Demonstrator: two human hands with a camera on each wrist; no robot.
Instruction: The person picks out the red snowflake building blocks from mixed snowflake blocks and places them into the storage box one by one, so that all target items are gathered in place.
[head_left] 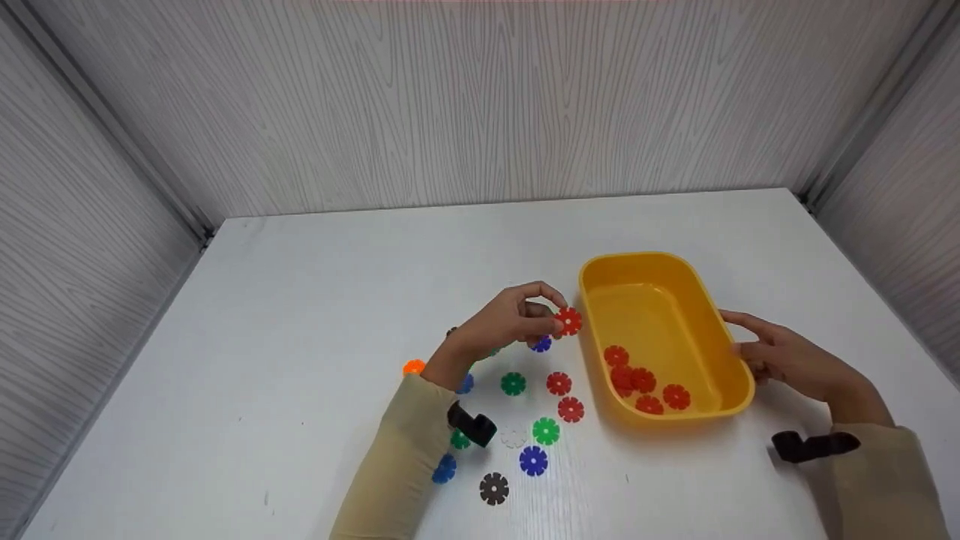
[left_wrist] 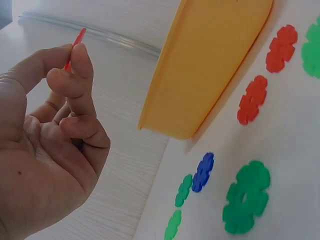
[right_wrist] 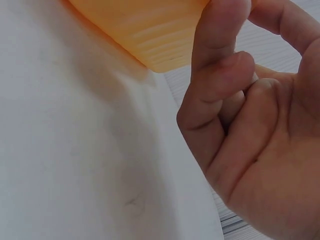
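My left hand pinches a red flower-shaped disc between thumb and index finger, just left of the yellow bin. In the left wrist view this disc stands edge-on above the fingertips, apart from the bin. The right hand holds the bin's right side near the rim with thumb and index finger. Its other fingers curl toward the palm in the right wrist view; the exact contact there is partly hidden. Several red discs lie in the bin's near end.
Left of the bin, two red discs lie on the white table among green, blue, orange, clear and black discs. The left forearm covers some of them. A pale wood-grain panel rises behind.
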